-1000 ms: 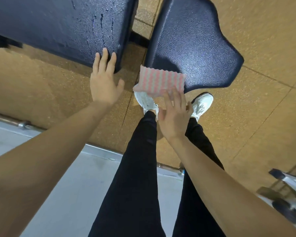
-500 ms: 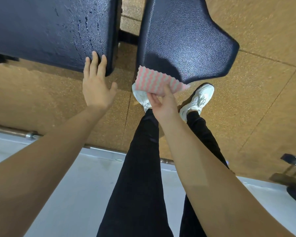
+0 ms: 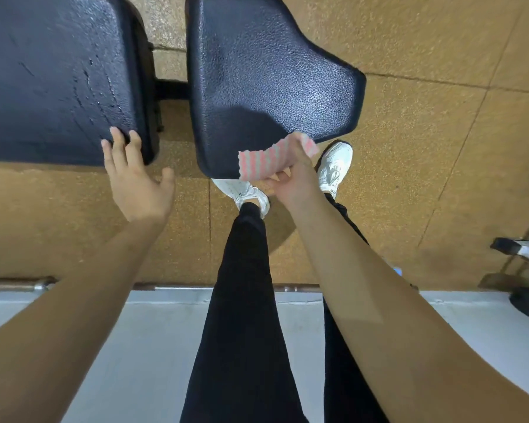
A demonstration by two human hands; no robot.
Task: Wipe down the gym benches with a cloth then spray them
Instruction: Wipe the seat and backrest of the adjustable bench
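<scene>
Viewpoint: looking straight down past a person's two bare forearms, black trousers and white trainers [image 3: 333, 166].
Back pad [image 3: 52, 77]: broad, dark navy, pebbled vinyl with rounded corners; wet streaks and droplets glisten near its right edge.
Seat pad [image 3: 257, 71]: same grained navy vinyl, tapered and flaring to a wide lobe on the right, just beside the back pad with a narrow gap between them.
Left hand [image 3: 138, 184]: fingers open and spread, fingertips touching the near right corner of the back pad.
Right hand [image 3: 290, 184]: fingers closed, gripping the cloth at the seat pad's near edge.
Cloth [image 3: 266, 163]: small, soft, pink-and-grey wavy stripes with a scalloped edge, bunched in the grip and lying over the seat pad's near edge.
Floor [image 3: 425, 148]: speckled tan rubber tiles with thin seams.
Near strip: a pale grey surface [image 3: 153, 331] edged by a metal rail [image 3: 19, 284].
</scene>
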